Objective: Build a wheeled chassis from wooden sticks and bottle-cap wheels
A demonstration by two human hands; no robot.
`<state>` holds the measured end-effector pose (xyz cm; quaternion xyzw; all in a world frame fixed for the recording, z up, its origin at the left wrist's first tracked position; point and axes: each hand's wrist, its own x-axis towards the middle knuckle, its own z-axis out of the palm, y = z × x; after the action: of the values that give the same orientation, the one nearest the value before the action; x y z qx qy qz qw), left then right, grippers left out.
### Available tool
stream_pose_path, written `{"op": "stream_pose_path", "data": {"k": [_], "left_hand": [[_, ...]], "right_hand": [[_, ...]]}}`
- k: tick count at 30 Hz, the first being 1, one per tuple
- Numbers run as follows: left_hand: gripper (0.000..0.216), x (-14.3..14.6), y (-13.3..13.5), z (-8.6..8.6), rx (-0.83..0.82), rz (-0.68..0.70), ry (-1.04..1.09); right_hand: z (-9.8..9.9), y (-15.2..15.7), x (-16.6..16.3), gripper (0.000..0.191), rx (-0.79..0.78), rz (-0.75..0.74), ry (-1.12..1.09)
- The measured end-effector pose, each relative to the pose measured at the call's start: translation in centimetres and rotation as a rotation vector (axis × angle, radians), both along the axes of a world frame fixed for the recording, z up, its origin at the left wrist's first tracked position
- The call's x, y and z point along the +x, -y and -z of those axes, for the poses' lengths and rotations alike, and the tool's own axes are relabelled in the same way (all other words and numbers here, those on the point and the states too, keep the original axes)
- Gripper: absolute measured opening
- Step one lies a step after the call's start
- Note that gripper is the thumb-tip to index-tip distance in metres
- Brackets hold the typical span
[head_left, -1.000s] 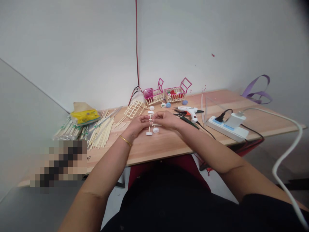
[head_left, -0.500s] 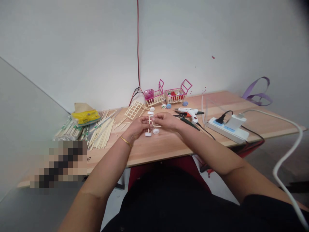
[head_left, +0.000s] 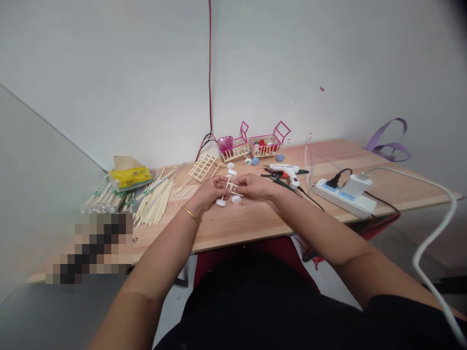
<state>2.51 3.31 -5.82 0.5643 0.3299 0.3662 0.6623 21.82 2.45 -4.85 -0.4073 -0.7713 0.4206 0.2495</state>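
Observation:
Between my two hands is a small stick frame [head_left: 229, 185] with a white round cap like a wheel at each end of its long stick. My left hand [head_left: 213, 191] pinches the frame from the left, fingers closed. My right hand [head_left: 251, 186] grips it from the right, thumb and fingers together near a crossing stick. One white wheel cap [head_left: 221, 202] is at the near end and another white cap [head_left: 232, 172] at the far end. A separate-looking white cap [head_left: 236, 199] lies just below my right fingers; whether it joins the frame I cannot tell.
Behind stand a stick lattice [head_left: 205, 166] and two pink-trimmed little carts [head_left: 233, 149]. To the right lie a glue gun [head_left: 286, 171], pliers [head_left: 273, 175] and a power strip [head_left: 343, 198] with cables. Loose sticks [head_left: 155, 204] and a yellow packet [head_left: 130, 178] are at left.
The stick frame has tilted, its near wheel cap shifting left and its far one right. My right fingers have curled in closer around it.

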Motion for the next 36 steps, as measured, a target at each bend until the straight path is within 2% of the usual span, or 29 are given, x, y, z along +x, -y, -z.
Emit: {"op": "stream_pose_path", "data": {"k": [11,19,27,36], "left_hand": [[0.044,0.1,0.2,-0.5,0.025,-0.059,-0.077],[0.040,-0.3,0.3,-1.3,0.038,-0.097,-0.104],[0.043,-1.8,-0.1,-2.6,0.045,-0.136,-0.103],[0.044,-2.5,-0.6,-2.4,0.048,-0.178,-0.094]], "right_hand": [[-0.9,0.7,-0.2,0.034,0.104,0.048,0.179],[-0.7,0.5,-0.1,0.022,0.129,0.109,0.253],[-1.2,0.3,0.4,0.009,0.149,0.183,0.277],[-1.7,-0.1,2.0,0.005,0.171,0.333,0.175]]}}
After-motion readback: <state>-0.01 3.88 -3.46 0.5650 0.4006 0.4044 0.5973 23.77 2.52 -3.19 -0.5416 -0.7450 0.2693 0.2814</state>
